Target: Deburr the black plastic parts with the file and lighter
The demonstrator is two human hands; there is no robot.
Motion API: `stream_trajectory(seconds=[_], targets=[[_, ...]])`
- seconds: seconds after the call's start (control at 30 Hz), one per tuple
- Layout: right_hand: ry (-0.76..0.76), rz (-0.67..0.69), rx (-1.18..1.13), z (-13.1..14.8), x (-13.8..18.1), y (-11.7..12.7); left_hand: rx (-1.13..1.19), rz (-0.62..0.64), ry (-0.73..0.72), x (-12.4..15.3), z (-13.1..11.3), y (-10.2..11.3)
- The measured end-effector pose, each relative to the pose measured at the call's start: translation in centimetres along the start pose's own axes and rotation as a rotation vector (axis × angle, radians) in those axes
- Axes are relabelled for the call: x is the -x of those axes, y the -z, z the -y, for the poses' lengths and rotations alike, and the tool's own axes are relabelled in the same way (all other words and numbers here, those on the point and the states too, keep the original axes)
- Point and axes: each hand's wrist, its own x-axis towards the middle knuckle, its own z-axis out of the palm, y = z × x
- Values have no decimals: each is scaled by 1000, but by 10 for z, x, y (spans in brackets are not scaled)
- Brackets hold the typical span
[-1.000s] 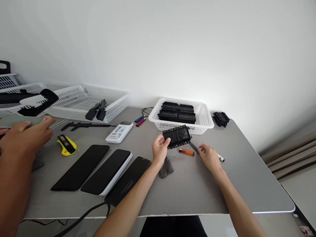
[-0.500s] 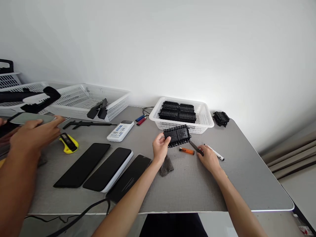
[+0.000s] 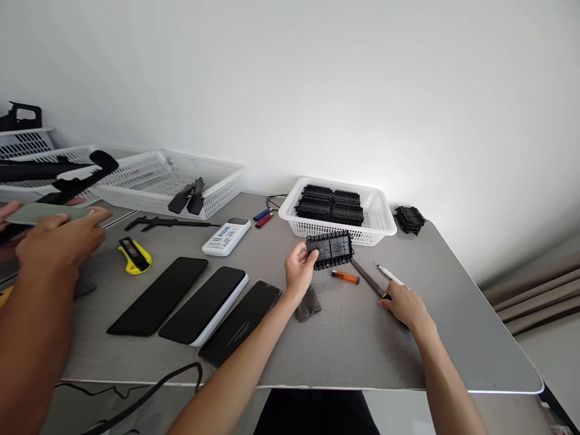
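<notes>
My left hand (image 3: 301,269) is closed on the left end of a black plastic part (image 3: 333,249) with toothed long edges, pinching it with the thumb on top. The part is tilted, raised above the table in front of the white basket. My right hand (image 3: 408,305) is closed around the handle end of a flat grey file (image 3: 368,277), whose blade points away to the left. A bit of yellow shows by the fingers, which hide most of the handle. Close by are an orange lighter (image 3: 345,277) and a white marker pen (image 3: 388,274).
A white basket (image 3: 385,228) holds several similar black parts; more sit stacked (image 3: 410,219) to its right. A dark cloth-like scrap (image 3: 308,306) lies below my left hand. Phones (image 3: 158,296), a yellow cutter (image 3: 135,257) and calipers (image 3: 170,223) lie leftward. A co-worker's hand (image 3: 61,241) holds a flat panel.
My right hand has moved right and toward me, from the file's blade to its handle end. My left hand still holds the black part. The view has shifted slightly.
</notes>
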Motion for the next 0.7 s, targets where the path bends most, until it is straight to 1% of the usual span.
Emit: stream_trajectory(seconds=[0.13,0.23,0.3,0.37,0.43,0.53,0.6,0.67,0.7], targets=[[67,-4,-18,1,0,5,-7,-12,-10,2,-3,-1],[97,-25,-45,0,8,13,-3,-16,-28,3,-5,-2],[41,-94,-56,-1,19,19,2,-19,-46,3,-6,-2],[-49,-206,-100,-3,34,23,10,-31,-65,4,-8,-2],[-76,-311,-235,-6,48,26,8,-45,-77,4,-9,-3],[17,-423,-546,-9,56,32,4,-43,-81,4,-10,-4],[99,-493,-703,-8,51,40,10,-35,-81,4,-9,-4],[167,-532,-776,-4,40,49,14,-29,-82,4,-7,-4],[198,-526,-789,-1,33,55,14,-24,-84,4,-7,-3]])
